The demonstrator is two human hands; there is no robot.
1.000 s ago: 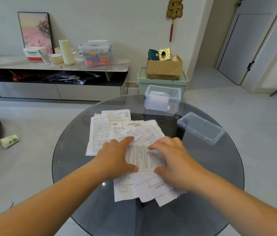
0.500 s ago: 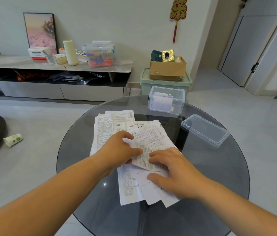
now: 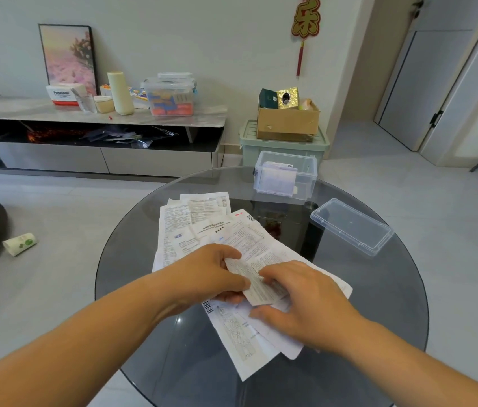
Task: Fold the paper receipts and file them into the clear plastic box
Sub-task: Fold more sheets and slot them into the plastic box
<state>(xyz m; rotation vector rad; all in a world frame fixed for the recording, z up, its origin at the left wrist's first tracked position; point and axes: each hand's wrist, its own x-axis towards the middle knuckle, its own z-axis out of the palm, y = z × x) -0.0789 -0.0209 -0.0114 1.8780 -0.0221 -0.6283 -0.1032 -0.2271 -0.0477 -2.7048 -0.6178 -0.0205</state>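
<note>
Showed white receipts (image 3: 199, 221) printed with dense black text, one marked red at its top edge, another edged with a black barcode. Set them against a smoke-grey glass table (image 3: 378, 289). Recorded beyond them a colourless clear plastic box (image 3: 309, 179), a matching clear lid (image 3: 352, 227), a mint-green bin (image 3: 284, 148), a brown cardboard box (image 3: 287, 123) and a red-and-gold wall ornament (image 3: 305, 22).

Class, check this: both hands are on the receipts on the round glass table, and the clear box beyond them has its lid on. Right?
No. The head view shows the lid off, lying on the glass table right of the clear box. The rest stands.
</note>
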